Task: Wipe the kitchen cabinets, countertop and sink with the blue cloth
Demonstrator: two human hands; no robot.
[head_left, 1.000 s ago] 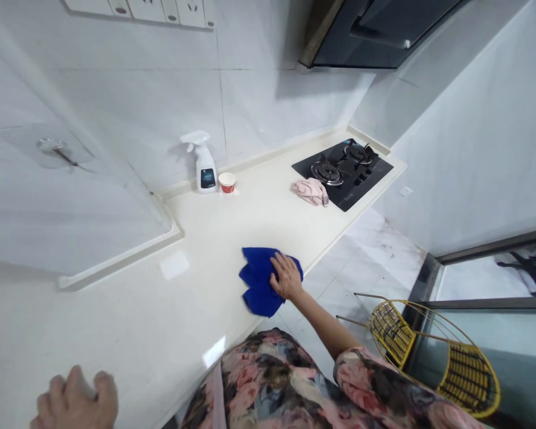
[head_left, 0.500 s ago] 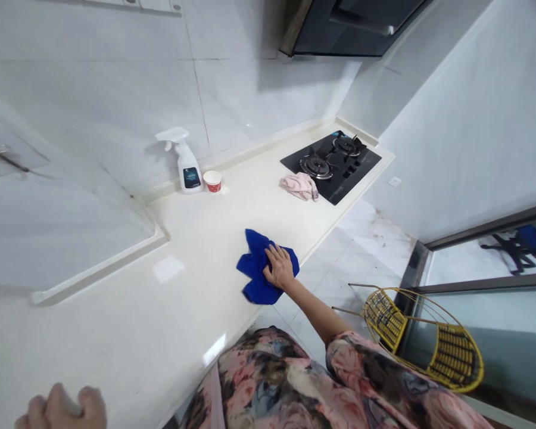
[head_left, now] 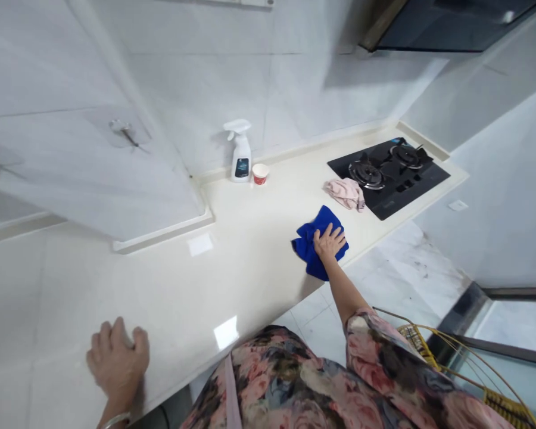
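Observation:
My right hand point(head_left: 329, 243) presses down on a crumpled blue cloth point(head_left: 315, 262) with its fingers spread over it. The cloth lies on the pale countertop point(head_left: 250, 256) near the front edge, short of the stove. At the lower left, my left hand point(head_left: 118, 360) rests on the counter, its fingers a little bent and the thumb apart. I make out nothing held in it. A pink cloth point(head_left: 346, 193) lies crumpled beyond the blue one, against the stove's corner.
A black gas stove point(head_left: 390, 176) is set into the counter's far right. Near the back wall stand a white spray bottle point(head_left: 241, 158) and a small red and white cup point(head_left: 259, 174). A wall corner point(head_left: 161, 196) juts in at left. Yellow woven baskets point(head_left: 417, 342) stand at lower right.
My right hand has slid the blue cloth along the counter toward the stove. My left hand has come further into view. The whole view has shifted left.

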